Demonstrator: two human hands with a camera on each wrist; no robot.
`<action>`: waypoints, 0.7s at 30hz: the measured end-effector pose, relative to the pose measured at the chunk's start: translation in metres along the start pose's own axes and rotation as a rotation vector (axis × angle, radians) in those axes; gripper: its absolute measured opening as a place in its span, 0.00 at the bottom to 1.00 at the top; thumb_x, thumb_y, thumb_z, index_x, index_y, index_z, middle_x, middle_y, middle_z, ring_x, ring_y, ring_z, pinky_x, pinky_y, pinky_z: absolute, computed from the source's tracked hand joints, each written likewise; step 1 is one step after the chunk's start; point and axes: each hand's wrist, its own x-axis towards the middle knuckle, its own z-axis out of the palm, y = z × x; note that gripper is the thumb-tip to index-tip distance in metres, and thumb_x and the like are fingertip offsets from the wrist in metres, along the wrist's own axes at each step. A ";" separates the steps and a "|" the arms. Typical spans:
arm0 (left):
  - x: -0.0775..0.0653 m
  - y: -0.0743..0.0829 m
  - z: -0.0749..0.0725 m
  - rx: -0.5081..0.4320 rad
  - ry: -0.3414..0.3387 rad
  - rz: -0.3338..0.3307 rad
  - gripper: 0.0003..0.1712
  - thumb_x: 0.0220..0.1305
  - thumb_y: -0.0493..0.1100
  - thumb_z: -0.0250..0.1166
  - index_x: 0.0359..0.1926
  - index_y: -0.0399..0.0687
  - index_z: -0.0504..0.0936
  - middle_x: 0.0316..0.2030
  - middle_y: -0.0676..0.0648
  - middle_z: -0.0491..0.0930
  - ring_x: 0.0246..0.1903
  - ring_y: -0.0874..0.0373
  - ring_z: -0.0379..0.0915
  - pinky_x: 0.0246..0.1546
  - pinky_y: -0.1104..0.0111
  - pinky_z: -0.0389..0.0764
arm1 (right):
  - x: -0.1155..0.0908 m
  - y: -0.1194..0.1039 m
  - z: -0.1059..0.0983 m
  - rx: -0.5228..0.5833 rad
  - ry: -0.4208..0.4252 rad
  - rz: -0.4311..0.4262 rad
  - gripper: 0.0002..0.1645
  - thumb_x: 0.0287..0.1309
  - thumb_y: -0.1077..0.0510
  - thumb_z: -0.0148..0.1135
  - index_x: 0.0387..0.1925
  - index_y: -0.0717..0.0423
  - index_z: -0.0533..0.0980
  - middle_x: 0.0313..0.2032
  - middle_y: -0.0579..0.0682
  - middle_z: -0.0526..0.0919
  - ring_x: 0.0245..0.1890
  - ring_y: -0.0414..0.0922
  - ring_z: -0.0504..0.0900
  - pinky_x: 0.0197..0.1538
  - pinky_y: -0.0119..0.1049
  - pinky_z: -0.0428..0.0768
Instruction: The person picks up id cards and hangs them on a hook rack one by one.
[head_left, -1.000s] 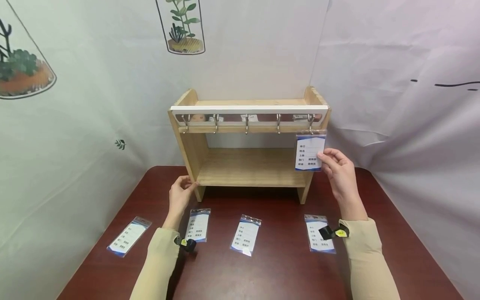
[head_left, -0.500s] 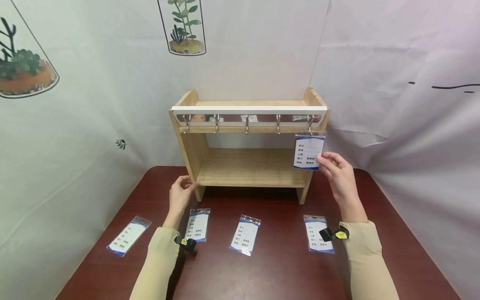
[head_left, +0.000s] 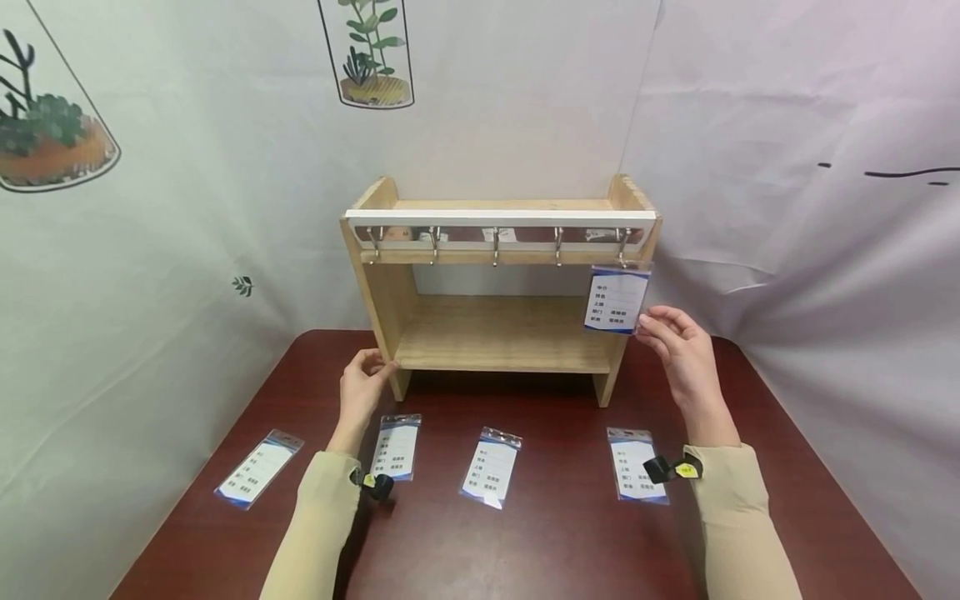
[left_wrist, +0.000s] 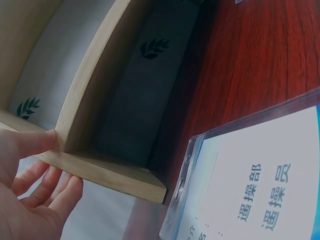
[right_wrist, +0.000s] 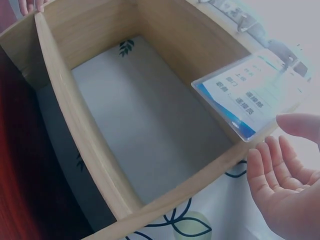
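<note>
A wooden shelf (head_left: 502,337) stands on the table, with a white rail (head_left: 500,218) of metal hooks across its front. From the rightmost hook (head_left: 622,242) hangs a clear-sleeved name badge (head_left: 617,300) with blue trim, tilted slightly. My right hand (head_left: 684,354) is beside the badge's lower right edge; in the right wrist view its thumb and fingers (right_wrist: 265,160) are parted, with nothing between them. At the shelf's lower left side, my left hand (head_left: 362,387) grips the side panel (left_wrist: 107,172), thumb on the front and fingers curled around behind.
Several more badges lie on the dark red table: one at far left (head_left: 259,469), one by the left forearm (head_left: 396,448), one in the middle (head_left: 491,468) and one near the right wrist (head_left: 636,465). Pale printed fabric (head_left: 510,100) surrounds the table.
My right hand has released the badge and shifted slightly right and down from its edge. The badge has swung a little to the left on the hook. My left hand stays on the shelf.
</note>
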 end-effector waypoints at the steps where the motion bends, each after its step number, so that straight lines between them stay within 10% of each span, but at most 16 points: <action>1: 0.000 0.001 0.000 -0.002 -0.001 -0.001 0.21 0.63 0.43 0.72 0.52 0.38 0.79 0.45 0.37 0.83 0.47 0.47 0.81 0.35 0.75 0.75 | 0.000 0.000 -0.001 0.004 0.000 -0.003 0.06 0.63 0.70 0.64 0.39 0.60 0.80 0.33 0.49 0.86 0.32 0.41 0.84 0.44 0.31 0.83; 21: 0.000 0.000 0.000 -0.001 -0.001 -0.011 0.21 0.63 0.42 0.72 0.54 0.37 0.78 0.47 0.36 0.82 0.48 0.46 0.81 0.40 0.69 0.76 | -0.012 -0.001 -0.029 -0.067 0.046 0.013 0.06 0.63 0.68 0.65 0.40 0.57 0.81 0.34 0.47 0.86 0.34 0.40 0.85 0.45 0.30 0.83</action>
